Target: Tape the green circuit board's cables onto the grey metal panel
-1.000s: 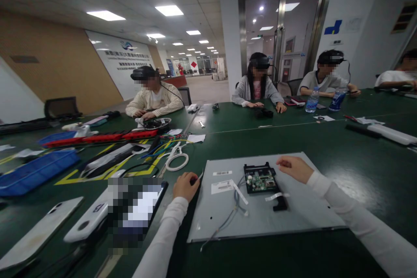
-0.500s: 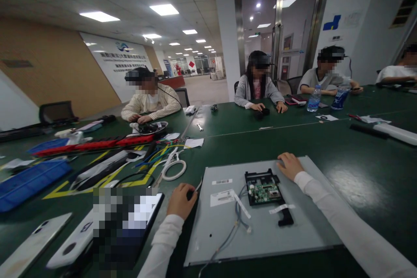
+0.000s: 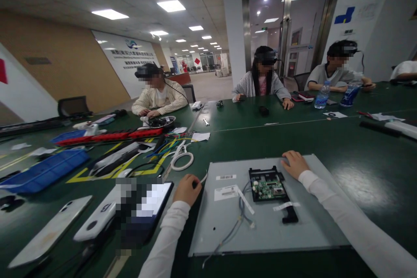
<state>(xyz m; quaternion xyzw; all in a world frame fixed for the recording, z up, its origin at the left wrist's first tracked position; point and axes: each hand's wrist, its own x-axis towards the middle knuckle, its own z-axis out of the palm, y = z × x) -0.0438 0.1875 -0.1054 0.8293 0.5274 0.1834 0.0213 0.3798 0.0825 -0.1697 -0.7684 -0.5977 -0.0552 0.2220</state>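
A flat grey metal panel [image 3: 224, 230], like the back of a display, lies in front of me. A green circuit board [image 3: 269, 189] in a black plastic bracket [image 3: 289, 215] is fixed on it, and a thin grey-blue cable [image 3: 233, 231] trails over its near edge. My right hand [image 3: 295, 164] rests on the panel's far part, fingers stretched out. Just off the panel's left edge, my left hand [image 3: 186, 190] is curled closed. A thin pale strip [image 3: 204, 176] shows beside its fingertips; what the fingers hold, if anything, is hidden.
Left of me lie a white phone [image 3: 54, 230], a white power bank [image 3: 97, 217], a lit phone [image 3: 153, 204] and a blue tray [image 3: 45, 171]. A roll of white cable [image 3: 182, 161] and a small wrench [image 3: 206, 122] lie farther off. Several people sit across the green table.
My view has turned slightly left, so everything appears farther right. Both my hands keep their places by the panel. The person opposite has moved a hand away from a black object.
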